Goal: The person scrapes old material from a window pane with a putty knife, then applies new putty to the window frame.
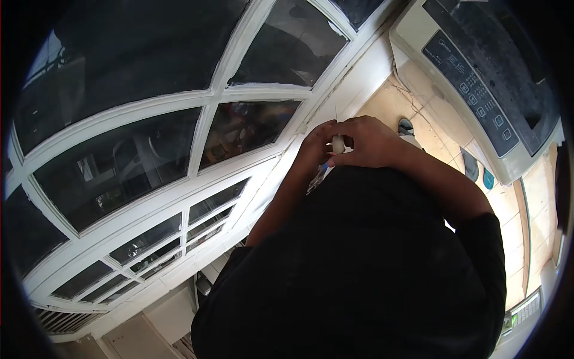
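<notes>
1. Holding a small whitish thing [338, 145] with both hands close together, right out past the front of the black shirt [353, 263]. Can't make out exactly what it is, sorry.
2. Right hand [366, 142]: grip's pretty narrow, fingers curled over the top and thumb underneath, with the whitish thing in the gap between.
3. Left hand [317, 142]: right up against the other one, fingers bent in. They're partly hidden, so I can't tell how tightly they're gripping, or if they're carrying any of it.
4. Some thin strand [336, 112] pokes up just past the fingers. Too fine to say what it's attached to.
5. Off to the left, big white-framed window [209, 97] with dark panes.
6. Upper right, what looks like a washing machine [412, 30], control panel [469, 90] facing up.
7. Tiled floor [387, 103] beneath, with dark footwear [406, 127] near the machine.
</notes>
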{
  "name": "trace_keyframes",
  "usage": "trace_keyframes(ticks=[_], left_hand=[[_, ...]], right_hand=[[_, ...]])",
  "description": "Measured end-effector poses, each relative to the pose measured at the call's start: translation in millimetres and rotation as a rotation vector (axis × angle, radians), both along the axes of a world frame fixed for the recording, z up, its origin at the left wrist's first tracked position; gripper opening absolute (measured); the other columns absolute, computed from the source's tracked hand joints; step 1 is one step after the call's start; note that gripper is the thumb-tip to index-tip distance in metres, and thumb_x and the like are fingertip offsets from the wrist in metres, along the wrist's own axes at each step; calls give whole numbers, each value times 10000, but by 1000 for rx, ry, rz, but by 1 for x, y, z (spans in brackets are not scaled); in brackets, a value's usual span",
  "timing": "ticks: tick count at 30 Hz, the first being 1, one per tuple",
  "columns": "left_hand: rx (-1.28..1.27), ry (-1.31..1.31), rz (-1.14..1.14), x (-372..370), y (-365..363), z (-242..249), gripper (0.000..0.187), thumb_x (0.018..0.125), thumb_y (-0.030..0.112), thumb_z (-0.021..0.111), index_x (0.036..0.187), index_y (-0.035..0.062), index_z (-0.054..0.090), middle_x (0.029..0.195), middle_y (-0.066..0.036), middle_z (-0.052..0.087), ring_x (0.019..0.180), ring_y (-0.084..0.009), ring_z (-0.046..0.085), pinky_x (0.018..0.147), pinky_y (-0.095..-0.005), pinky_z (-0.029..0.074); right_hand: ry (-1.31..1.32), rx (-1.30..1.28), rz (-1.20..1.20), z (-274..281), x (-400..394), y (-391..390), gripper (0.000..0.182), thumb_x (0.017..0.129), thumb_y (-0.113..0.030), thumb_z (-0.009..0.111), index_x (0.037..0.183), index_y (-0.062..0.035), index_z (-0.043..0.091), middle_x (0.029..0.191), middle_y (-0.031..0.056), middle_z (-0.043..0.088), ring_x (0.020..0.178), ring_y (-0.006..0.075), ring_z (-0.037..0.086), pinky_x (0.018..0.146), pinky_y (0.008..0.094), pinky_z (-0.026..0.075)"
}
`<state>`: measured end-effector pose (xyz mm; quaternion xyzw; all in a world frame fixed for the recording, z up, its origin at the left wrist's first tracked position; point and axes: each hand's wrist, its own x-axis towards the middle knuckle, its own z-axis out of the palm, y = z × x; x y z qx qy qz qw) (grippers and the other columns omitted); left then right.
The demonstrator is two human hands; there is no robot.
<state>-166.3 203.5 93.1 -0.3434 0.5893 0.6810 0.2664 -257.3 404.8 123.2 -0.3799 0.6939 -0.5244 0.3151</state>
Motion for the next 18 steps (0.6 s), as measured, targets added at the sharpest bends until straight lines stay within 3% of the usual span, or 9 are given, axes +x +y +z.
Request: trace_keyframes(ticks=[1,2,4,5,7,8,13,15,18], left_hand=[[-8,84,-54,-2,-8,-3,557,1003,405,515,1431,65,413,1141,-166,647,960,-255,652,822,-366,514],[-10,76,-79,-2,-14,-7,557,1003,405,515,1431,65,413,1141,-166,647,960,-255,652,822,-366,514],[-288,493,-377,7,-24,-8,621,881,222,711,1422,78,440,1092,-126,648,957,-238,644,807,-361,503],[-279,476,-397,11,-33,-8,621,881,222,711,1422,78,440,1092,-126,648,957,-238,644,807,-361,503],[-721,599,-613,10,-46,7,765,738,159,825,1413,100,470,1035,-91,633,943,-231,630,807,-364,493],[-911,553,-691,13,-46,24,773,712,200,824,1407,123,494,1002,-85,611,946,-245,616,814,-367,494],[-1051,526,-818,18,-86,30,673,774,204,772,1386,115,505,1070,-110,620,1007,-264,642,843,-369,512],[-948,527,-752,24,-109,16,553,830,180,733,1335,91,524,1166,-141,617,1011,-269,664,817,-356,529],[-767,645,-617,33,-128,3,416,902,165,678,1280,67,536,1179,-158,636,969,-265,686,777,-333,534]], right_hand=[[-7,-4,-24,0,0,-4,488,750,-418,791,1107,-101,688,861,101,714,833,276,694,770,373,546],[2,-48,-41,0,1,-9,474,753,-404,794,1108,-111,683,825,102,700,800,274,686,749,373,535],[-8,-90,-78,-5,5,-23,460,756,-389,797,1109,-121,678,788,104,685,766,272,677,728,372,524],[20,-40,-64,-11,8,-34,455,758,-390,796,1108,-125,678,786,104,686,772,277,682,734,374,526],[23,13,-61,-15,14,-53,450,760,-391,795,1106,-129,679,783,104,688,777,283,687,740,376,529],[14,-3,-39,-13,17,-62,458,764,-391,792,1119,-128,672,780,107,688,784,289,692,743,381,533],[-75,-11,-57,-8,36,-107,476,779,-376,786,1147,-116,632,800,111,694,817,307,701,745,401,542],[-185,-105,-89,-9,44,-118,436,796,-356,768,1092,-70,625,945,165,687,945,364,669,846,448,525],[-291,-191,-137,-19,53,-130,479,811,-348,760,1137,-56,566,967,167,677,930,356,674,836,444,524]])
